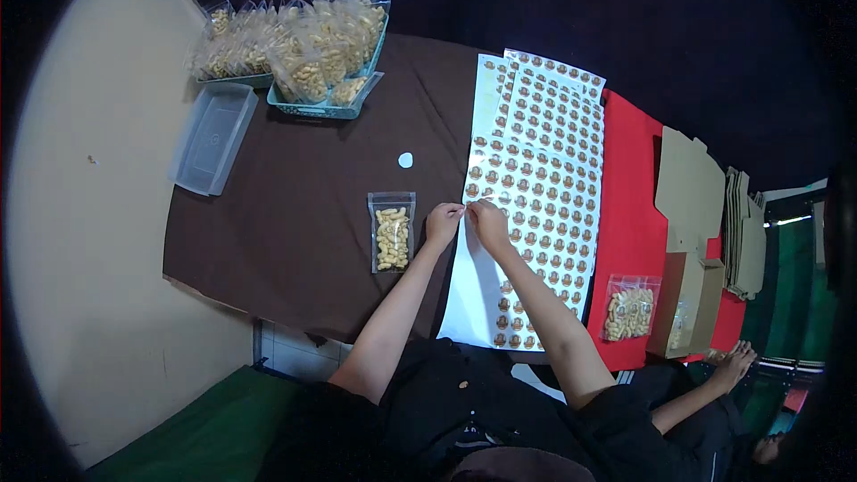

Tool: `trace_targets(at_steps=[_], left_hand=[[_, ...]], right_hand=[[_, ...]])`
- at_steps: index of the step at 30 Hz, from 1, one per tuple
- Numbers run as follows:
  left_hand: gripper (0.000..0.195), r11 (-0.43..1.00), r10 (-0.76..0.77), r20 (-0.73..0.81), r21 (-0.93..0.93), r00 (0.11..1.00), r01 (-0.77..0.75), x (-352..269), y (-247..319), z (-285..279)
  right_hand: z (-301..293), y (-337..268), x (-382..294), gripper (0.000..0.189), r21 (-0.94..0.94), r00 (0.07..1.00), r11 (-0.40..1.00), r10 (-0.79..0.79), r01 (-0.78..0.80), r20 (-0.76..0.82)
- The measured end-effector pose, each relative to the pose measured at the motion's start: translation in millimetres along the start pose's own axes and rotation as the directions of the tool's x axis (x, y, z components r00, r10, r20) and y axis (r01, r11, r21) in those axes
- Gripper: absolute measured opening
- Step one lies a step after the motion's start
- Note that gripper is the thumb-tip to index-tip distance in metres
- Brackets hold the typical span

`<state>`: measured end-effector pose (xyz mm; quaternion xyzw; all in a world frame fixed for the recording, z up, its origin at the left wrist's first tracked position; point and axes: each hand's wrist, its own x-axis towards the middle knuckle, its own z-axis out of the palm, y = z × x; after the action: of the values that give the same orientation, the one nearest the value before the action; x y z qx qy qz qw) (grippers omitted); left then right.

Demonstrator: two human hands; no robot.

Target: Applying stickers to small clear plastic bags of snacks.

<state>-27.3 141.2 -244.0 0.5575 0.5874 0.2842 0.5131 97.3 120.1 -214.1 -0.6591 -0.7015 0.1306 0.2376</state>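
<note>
My left hand (442, 223) and my right hand (487, 221) meet fingertip to fingertip at the left edge of a sheet of round stickers (469, 294). Both have their fingers pinched; something tiny may be between them, too small to make out. The lower left part of that sheet is bare white. Left of my left hand, a clear zip pouch of a pale, peanut-like snack (392, 234) lies flat on the brown cloth (301, 214). A small white piece (405, 160), perhaps paper, lies above the pouch.
Turquoise baskets (315, 110) at the back left hold many filled pouches, beside a translucent plastic tray (215, 140). On the red cloth (626, 214) at right are another filled pouch (629, 311), an open cardboard box (696, 301) and stacked flat cardboard (742, 234). A co-worker's hands (733, 365) show lower right.
</note>
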Motion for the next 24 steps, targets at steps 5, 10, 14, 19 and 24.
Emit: trace_targets(at_steps=[5, 10, 14, 19, 24], left_hand=[[0.018, 1.0, 0.023, -0.01, -0.017, 1.0, -0.023, 2.4, -10.2, 2.2], [0.018, 0.994, 0.092, -0.074, -0.044, 0.993, -0.095, 4.9, -19.8, 4.6], [0.017, 0.995, 0.076, -0.058, -0.063, 0.995, -0.08, 2.6, -12.6, 4.3], [0.017, 0.998, 0.056, -0.044, 0.022, 0.997, -0.055, -0.1, -9.5, -1.0], [0.018, 0.994, 0.072, -0.041, 0.087, 0.997, -0.068, -0.7, -3.1, -0.2]], right_hand=[[-2.7, 0.3, -0.3, 0.013, 0.039, 1.0, 0.999, 0.026, -0.026, -0.002], [-4.1, -4.3, 0.2, 0.019, 0.067, 0.995, 0.994, 0.086, -0.089, 0.042], [-1.6, -3.9, -1.1, 0.015, 0.041, 0.997, 0.996, 0.077, -0.076, -0.013], [3.7, -5.6, 2.7, 0.01, -0.034, 1.0, 0.999, 0.02, -0.02, 0.021], [6.9, 4.6, 4.3, 0.011, -0.091, 0.998, 0.995, -0.048, 0.052, 0.044]])
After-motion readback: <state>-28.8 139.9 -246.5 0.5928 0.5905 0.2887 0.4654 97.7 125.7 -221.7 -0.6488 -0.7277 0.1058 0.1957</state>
